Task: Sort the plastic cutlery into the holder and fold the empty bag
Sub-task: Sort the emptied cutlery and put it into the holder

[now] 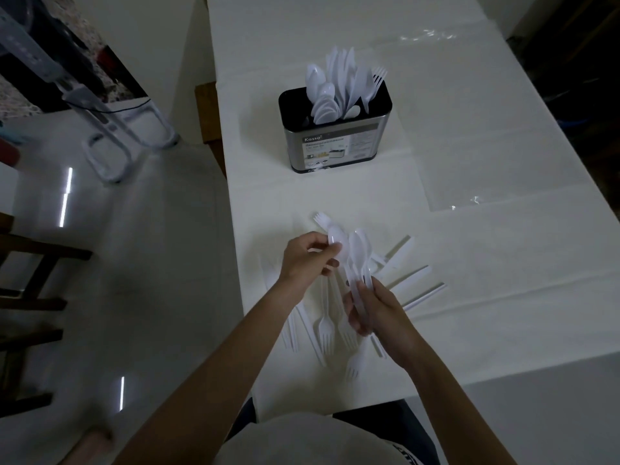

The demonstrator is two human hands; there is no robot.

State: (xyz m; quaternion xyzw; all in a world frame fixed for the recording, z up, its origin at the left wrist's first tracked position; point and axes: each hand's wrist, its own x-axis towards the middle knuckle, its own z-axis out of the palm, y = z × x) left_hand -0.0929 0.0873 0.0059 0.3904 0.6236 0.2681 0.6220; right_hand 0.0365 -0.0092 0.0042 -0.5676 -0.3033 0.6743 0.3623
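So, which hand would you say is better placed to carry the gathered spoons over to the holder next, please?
Probably the right hand: it already grips the spoon bundle by the handles. The left hand only pinches one spoon bowl. The holder stands straight ahead.

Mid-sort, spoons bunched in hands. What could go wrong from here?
1. The right hand pinches several white plastic spoons by the handles while the left hand adds one; the fanned bundle could slip.
2. The black-topped steel cutlery holder is already crowded with upright pieces; pushing a bundle in may snag or tip it.
3. The clear plastic bag is barely visible against the white table and could be brushed off unnoticed.
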